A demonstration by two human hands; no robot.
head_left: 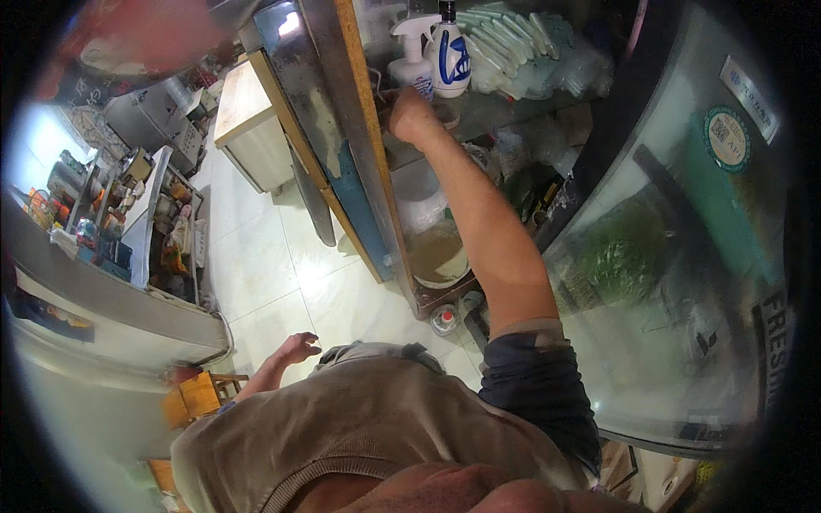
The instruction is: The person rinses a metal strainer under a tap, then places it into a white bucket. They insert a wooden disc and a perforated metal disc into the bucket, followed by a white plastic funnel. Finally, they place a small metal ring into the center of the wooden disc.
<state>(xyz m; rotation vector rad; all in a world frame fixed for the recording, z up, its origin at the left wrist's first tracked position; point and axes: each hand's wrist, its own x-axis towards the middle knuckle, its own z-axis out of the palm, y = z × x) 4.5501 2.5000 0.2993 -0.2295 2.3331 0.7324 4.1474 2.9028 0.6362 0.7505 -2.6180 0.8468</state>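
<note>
My right arm stretches up to a shelf. There my right hand (412, 118) is closed with its fingers curled, in front of the base of a white spray bottle (412, 67). Whatever the fingers hold, if anything, is hidden behind the hand. Beside the spray bottle stands a white and blue bottle with a black top (451, 64). To their right lies a clear bag of long pale green-white items (517, 51). My left hand (299, 348) hangs low by my waist, empty, with its fingers loosely apart.
A glass door (650, 333) with stickers stands at my right. Under the shelf are a round pale container (438, 256) and a red-capped bottle (444, 320) on the floor. A white cabinet (256, 128) stands ahead left; a cluttered rack (175, 231) lines the left side.
</note>
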